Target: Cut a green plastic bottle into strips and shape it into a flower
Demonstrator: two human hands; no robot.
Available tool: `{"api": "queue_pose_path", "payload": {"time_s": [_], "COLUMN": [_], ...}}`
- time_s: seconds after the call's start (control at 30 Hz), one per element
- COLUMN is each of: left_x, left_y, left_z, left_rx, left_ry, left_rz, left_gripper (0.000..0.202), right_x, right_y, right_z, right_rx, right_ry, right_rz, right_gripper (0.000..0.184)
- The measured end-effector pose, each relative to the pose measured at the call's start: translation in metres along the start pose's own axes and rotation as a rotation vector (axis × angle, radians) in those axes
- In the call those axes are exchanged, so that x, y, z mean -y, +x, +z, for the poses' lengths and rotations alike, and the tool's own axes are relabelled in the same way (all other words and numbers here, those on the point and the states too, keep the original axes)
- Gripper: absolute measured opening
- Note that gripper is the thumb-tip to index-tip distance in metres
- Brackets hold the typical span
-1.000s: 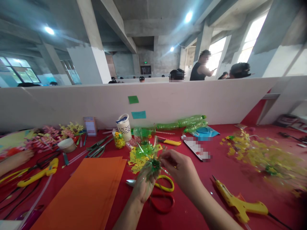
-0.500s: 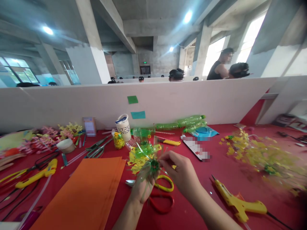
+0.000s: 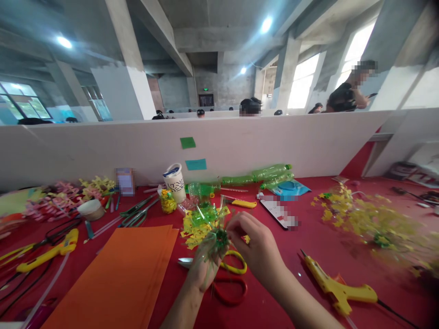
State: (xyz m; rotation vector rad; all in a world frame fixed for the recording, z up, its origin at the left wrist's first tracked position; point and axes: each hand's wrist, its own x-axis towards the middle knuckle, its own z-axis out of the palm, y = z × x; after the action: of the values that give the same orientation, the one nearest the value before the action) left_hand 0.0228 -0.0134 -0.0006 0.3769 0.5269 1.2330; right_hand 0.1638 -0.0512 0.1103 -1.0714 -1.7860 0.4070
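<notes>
My left hand [image 3: 207, 262] is closed around a green plastic bottle piece [image 3: 220, 238] cut into thin strips that fan outward. Pinched at the right side of this piece is my right hand [image 3: 254, 240], its thumb and forefinger on one of the clear strips. Beneath both hands lie scissors [image 3: 230, 297] with a red and a yellow handle loop. Just beyond them, yellow paper stars [image 3: 195, 235] are heaped beside another cut green plastic piece [image 3: 202, 214].
A yellow glue gun [image 3: 338, 285] lies at right, near a yellow star-covered spray [image 3: 363, 224]. Orange paper sheets [image 3: 116, 274] lie at left. Farther back are a white cup [image 3: 174, 185], green bottles [image 3: 272, 173], a yellow cutter [image 3: 244, 204] and a phone [image 3: 276, 212].
My hands keep almost the same pose around the bottle piece. The view has shifted slightly, and a person beyond the partition has moved to the right.
</notes>
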Motion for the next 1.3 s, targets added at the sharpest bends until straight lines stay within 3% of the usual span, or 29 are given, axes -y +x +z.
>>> {"api": "queue_pose_path", "payload": {"time_s": [0.2, 0.43, 0.67, 0.97, 1.13, 1.3], "left_x": [-0.001, 0.000, 0.001, -0.006, -0.008, -0.010], "left_y": [0.000, 0.001, 0.003, 0.000, -0.001, -0.001], "left_z": [0.001, -0.005, -0.008, 0.000, 0.002, 0.002], "left_rx": [-0.031, -0.002, 0.023, -0.111, -0.153, -0.108], "left_ry": [-0.018, -0.012, -0.022, -0.036, -0.067, -0.074], "left_rz": [-0.036, -0.020, -0.026, -0.053, -0.072, -0.065], "left_gripper": [0.008, 0.005, 0.012, 0.013, 0.015, 0.018], "right_x": [0.000, -0.001, 0.001, 0.007, 0.007, 0.004], "right_y": [0.000, -0.001, 0.000, 0.001, 0.002, 0.003], "right_z": [-0.001, 0.000, -0.003, -0.023, -0.024, -0.021], "right_rx": [-0.048, -0.004, 0.022, -0.085, -0.028, 0.014], "right_ry": [-0.038, -0.125, -0.168, -0.116, -0.194, -0.202], "right_rz": [-0.051, -0.004, 0.024, 0.005, 0.005, 0.046], "right_gripper": [0.014, 0.009, 0.023, 0.012, 0.010, 0.008]}}
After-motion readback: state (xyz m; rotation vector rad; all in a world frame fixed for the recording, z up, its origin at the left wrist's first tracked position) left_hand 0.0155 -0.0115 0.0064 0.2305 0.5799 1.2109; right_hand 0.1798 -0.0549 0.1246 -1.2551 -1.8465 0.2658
